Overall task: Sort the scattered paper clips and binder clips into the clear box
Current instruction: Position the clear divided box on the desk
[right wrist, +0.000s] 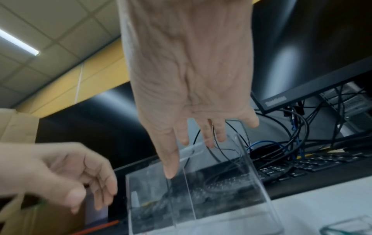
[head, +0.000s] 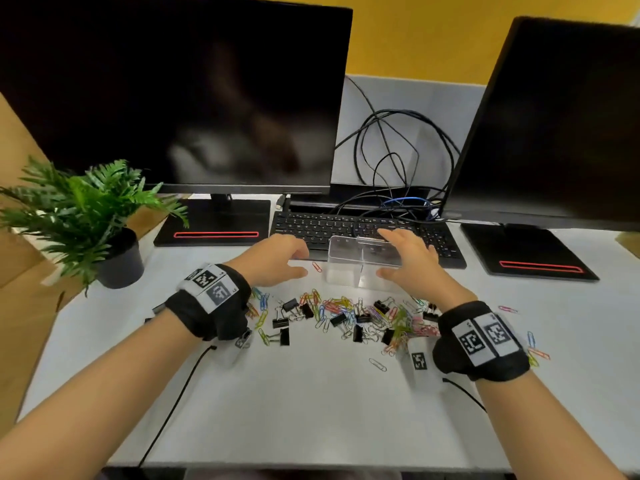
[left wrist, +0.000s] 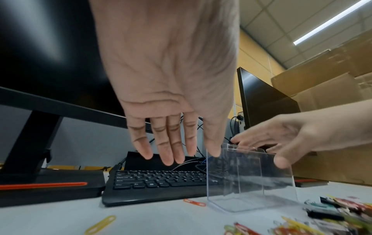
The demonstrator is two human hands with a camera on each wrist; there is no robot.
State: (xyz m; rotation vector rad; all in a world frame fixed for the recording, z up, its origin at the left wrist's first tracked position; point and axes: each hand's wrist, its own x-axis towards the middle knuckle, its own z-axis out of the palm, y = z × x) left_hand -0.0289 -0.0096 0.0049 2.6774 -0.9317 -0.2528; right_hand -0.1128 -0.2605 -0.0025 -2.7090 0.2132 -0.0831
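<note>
My right hand (head: 407, 261) sits at frame centre of the head view, fingers extended and loosely spread over the clear box (head: 363, 263); whether thumb or fingertips touch its walls I cannot tell. My left hand (head: 277, 259) hangs just left of the box, fingers relaxed and slightly curled, holding nothing.

Legible writing: the monitor bezel in the right wrist view reads what appears to be "ThinkVision" (right wrist: 275, 101). Both wristbands carry black-and-white square code tags (head: 211, 284).

The box is transparent hard plastic, rectangular, with an upright divider making two compartments. It stands on the white desk (head: 311, 393) directly against the front edge of the black keyboard (head: 346, 226). One red paper clip (head: 316, 266) lies beside its left wall.

Below the hands, mid-frame, lie scattered coloured paper clips (head: 341, 303) mixed with black binder clips (head: 284, 336). Two dark monitors (head: 173, 91) fill the upper frame, tangled cables (head: 391, 150) between them. A potted plant (head: 86, 209) stands at left.
</note>
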